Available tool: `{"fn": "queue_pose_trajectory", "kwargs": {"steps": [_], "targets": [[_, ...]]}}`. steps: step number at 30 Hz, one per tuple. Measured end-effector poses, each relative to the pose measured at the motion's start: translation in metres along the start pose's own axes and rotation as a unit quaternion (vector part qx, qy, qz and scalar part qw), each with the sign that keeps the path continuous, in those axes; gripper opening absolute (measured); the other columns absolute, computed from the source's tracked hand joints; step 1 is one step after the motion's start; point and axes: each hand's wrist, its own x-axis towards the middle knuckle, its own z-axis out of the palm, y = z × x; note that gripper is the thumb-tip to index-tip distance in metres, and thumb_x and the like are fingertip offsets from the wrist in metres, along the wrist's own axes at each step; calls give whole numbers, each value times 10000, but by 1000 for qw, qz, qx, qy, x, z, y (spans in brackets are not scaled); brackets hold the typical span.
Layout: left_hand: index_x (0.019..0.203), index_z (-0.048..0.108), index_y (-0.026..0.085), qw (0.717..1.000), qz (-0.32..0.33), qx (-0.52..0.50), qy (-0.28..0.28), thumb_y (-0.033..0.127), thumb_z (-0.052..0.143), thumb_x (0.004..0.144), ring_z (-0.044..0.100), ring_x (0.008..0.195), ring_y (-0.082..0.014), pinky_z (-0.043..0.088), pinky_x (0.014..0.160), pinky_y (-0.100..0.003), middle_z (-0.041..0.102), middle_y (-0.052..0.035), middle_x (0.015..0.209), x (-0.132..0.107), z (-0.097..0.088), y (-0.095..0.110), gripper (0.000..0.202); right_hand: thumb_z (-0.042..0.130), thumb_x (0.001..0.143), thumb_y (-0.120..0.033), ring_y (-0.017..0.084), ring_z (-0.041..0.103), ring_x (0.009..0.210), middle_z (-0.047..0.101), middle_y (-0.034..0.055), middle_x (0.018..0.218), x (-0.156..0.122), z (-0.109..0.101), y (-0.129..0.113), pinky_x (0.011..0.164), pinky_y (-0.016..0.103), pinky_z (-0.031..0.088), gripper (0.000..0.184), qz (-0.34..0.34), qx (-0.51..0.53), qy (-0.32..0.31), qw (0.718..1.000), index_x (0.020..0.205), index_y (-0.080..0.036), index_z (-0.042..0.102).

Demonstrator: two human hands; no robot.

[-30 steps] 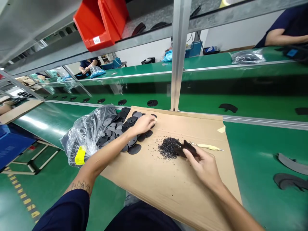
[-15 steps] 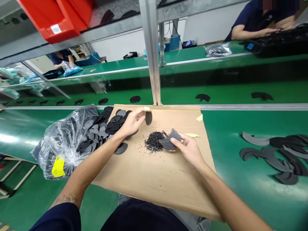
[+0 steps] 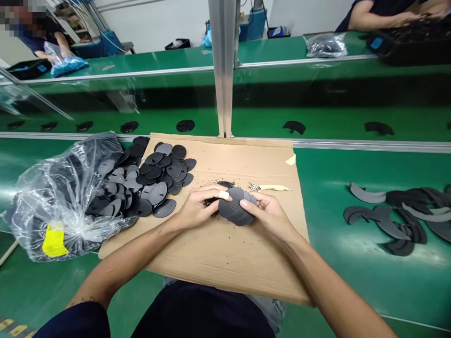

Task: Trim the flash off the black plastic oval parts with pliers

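My left hand point(image 3: 199, 204) pinches a dark oval plastic disc point(image 3: 232, 209) between thumb and fingers; a pale wrap shows on one finger. With my right hand point(image 3: 269, 213) I grip a curved, crescent-shaped grey plastic piece point(image 3: 251, 197), thumb on top. Both parts meet over the cardboard sheet point(image 3: 225, 258), disc against curved piece; whether they are joined I cannot tell. Behind my hands lies a heap of small black bits point(image 3: 225, 183), partly covered by my left hand. Yellow-handled nippers point(image 3: 271, 188) rest just beyond my right hand.
Many loose oval discs point(image 3: 165, 166) spill from a clear plastic bag point(image 3: 63, 188) at left. Curved pieces point(image 3: 401, 216) lie on the green table at right. A metal post point(image 3: 224, 70) stands ahead, before a strip carrying spaced parts. Two people work across the bench.
My left hand has moved right and down with the disc, from beside the disc pile to the curved piece in my right hand. The view has tilted downward.
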Motion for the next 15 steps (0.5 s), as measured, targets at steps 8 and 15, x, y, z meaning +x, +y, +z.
{"fn": "queue_pose_trajectory", "kwargs": {"steps": [8, 15], "targets": [[1016, 778, 173, 1000, -4, -19, 9, 98, 637, 927, 736, 923, -141, 593, 835, -248, 784, -93, 1023, -5, 2, 2, 183, 856, 681, -579, 174, 621, 785, 679, 15, 822, -2, 3, 2, 739, 294, 544, 417, 3, -9, 12, 1000, 842, -212, 739], [1016, 784, 174, 1000, -6, -12, 17, 147, 626, 949, 744, 929, -157, 605, 839, -272, 784, -107, 1033, -7, 4, 1, 173, 840, 712, -557, 156, 605, 742, 651, 5, 782, -4, 4, 2, 694, 279, 553, 403, -11, -26, 30, 999, 836, -201, 697]]}}
